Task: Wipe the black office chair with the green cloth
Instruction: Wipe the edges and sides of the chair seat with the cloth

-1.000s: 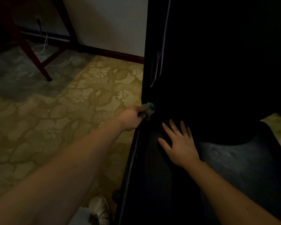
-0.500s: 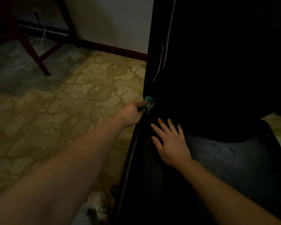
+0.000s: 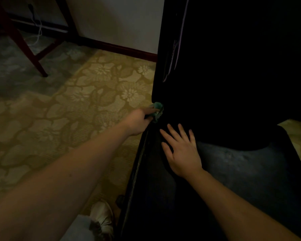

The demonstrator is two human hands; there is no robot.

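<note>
The black office chair fills the right half of the dim view, its tall backrest upright and its seat below. My left hand grips a bunched green cloth against the left edge of the chair, where the backrest meets the seat. My right hand lies flat on the seat's left part, fingers spread and pointing at the backrest.
Patterned yellow-green carpet covers the floor to the left. Dark red wooden furniture legs and a white cable stand at the far left by the wall's dark baseboard. My white shoe shows at the bottom.
My left hand and the cloth have slid a little up along the chair's left edge. My right hand has shifted slightly left and up on the seat.
</note>
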